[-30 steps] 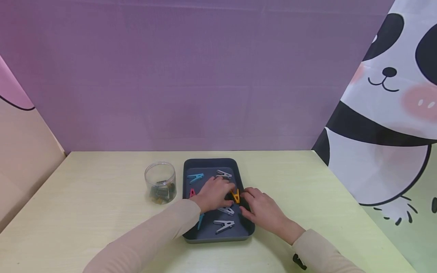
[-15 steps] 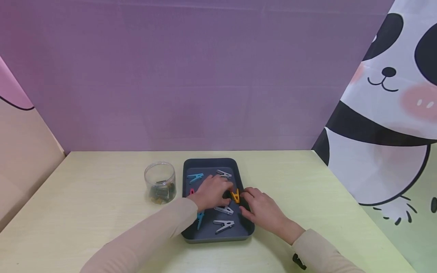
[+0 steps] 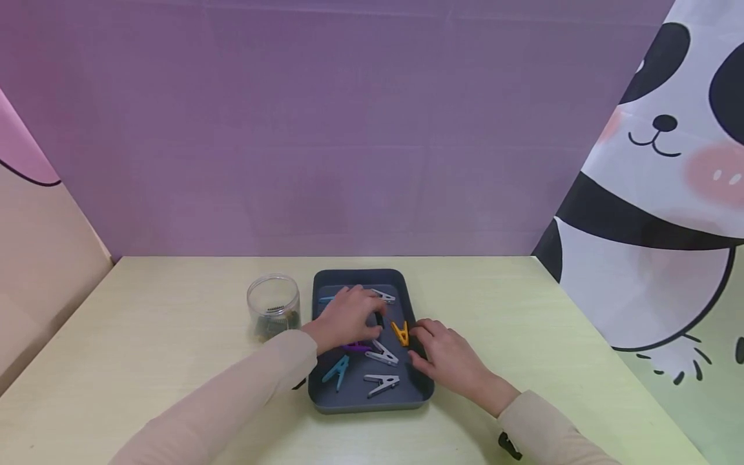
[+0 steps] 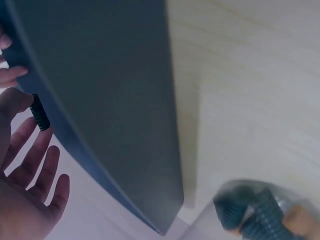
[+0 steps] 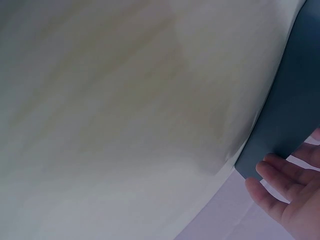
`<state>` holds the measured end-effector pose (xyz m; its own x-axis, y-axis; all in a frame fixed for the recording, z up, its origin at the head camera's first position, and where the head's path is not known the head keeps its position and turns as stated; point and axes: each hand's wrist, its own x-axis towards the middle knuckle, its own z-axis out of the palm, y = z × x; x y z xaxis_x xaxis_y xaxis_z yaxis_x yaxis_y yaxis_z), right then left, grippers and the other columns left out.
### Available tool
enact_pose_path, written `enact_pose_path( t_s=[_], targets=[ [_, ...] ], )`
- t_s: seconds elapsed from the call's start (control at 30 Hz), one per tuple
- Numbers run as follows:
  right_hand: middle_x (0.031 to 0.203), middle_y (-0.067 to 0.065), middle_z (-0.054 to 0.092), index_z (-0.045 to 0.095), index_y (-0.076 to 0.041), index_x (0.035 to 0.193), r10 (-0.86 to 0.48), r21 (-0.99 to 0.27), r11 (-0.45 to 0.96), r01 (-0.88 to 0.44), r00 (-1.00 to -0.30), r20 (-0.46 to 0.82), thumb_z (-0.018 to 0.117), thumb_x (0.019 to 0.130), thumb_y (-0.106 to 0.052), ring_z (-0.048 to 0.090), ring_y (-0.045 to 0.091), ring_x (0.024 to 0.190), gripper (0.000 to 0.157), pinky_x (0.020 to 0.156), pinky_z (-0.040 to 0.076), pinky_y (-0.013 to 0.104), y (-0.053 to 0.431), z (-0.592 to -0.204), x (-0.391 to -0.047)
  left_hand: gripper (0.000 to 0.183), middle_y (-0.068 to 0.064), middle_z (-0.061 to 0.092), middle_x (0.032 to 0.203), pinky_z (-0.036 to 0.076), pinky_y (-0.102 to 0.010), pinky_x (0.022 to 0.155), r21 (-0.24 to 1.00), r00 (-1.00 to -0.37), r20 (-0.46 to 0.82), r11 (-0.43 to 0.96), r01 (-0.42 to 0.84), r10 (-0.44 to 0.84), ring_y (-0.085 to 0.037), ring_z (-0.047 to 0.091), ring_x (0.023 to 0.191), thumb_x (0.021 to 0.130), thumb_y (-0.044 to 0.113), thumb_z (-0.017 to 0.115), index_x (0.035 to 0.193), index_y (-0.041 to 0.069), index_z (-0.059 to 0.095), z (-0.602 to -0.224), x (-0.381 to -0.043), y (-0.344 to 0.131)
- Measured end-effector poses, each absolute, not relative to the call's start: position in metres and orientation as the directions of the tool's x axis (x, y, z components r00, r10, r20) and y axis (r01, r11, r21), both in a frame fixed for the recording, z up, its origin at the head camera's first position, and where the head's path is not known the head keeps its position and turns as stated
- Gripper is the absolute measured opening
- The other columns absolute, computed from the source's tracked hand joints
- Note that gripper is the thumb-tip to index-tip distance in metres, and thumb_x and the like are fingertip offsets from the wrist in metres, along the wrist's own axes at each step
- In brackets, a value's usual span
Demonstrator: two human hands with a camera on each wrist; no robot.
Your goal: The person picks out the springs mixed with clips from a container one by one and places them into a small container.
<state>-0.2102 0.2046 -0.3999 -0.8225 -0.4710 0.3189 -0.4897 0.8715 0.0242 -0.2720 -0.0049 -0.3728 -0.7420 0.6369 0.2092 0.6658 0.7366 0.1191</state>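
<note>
In the head view my left hand [image 3: 349, 315] is over the middle of the dark grey tray [image 3: 360, 408]. Its thumb and fingertips pinch a short dark ridged cylinder [image 4: 40, 112], upright in the left wrist view; the other fingers are spread. Clothespins lie in the tray: an orange one [image 3: 401, 332], a purple one [image 3: 356, 347] partly under the hand, a blue one [image 3: 337, 371], and white ones [image 3: 382, 383]. The right hand [image 3: 450, 358] rests at the tray's right rim, its fingers [image 5: 280, 180] against the outer wall.
A clear round jar [image 3: 273, 276] stands left of the tray on the pale wooden table [image 3: 174, 336]. Several dark green ridged pieces [image 4: 270, 215] and a tan piece [image 4: 298, 220] lie in it. A purple backdrop [image 3: 325, 129] rises behind the table.
My left hand has moved left and slightly away over the tray, and the dark ridged cylinder now shows in its grip. The purple clothespin is uncovered. The right hand has stayed put.
</note>
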Motion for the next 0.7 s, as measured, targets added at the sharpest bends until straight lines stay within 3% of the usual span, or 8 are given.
enact_pose_path(
  t_s=[0.43, 0.7],
  targets=[
    [0.107, 0.009, 0.060, 0.062, -0.004, 0.104, -0.474, 0.022, 0.869, -0.494, -0.818, 0.326, 0.066, 0.080, -0.030, 0.058, 0.021, 0.095, 0.035, 0.078, 0.051, 0.034, 0.204, -0.400, -0.210, 0.025, 0.005, 0.065, 0.097, 0.044, -0.035, 0.078, 0.107, -0.737, 0.311, 0.749, 0.654, 0.599, -0.017, 0.054, 0.087, 0.078, 0.033, 0.067, 0.100, 0.022, 0.068, -0.346, -0.271, -0.037],
    [0.107, 0.010, 0.060, 0.062, -0.004, 0.103, -0.472, 0.024, 0.870, -0.493, -0.819, 0.326, 0.066, 0.080, -0.030, 0.058, 0.021, 0.095, 0.035, 0.078, 0.051, 0.035, 0.204, -0.400, -0.210, 0.024, 0.004, 0.064, 0.100, 0.044, -0.037, 0.081, 0.112, -0.775, 0.291, 0.784, 0.610, 0.561, -0.017, 0.052, 0.091, 0.079, 0.034, 0.066, 0.101, 0.023, 0.067, -0.327, -0.269, -0.057]
  ],
)
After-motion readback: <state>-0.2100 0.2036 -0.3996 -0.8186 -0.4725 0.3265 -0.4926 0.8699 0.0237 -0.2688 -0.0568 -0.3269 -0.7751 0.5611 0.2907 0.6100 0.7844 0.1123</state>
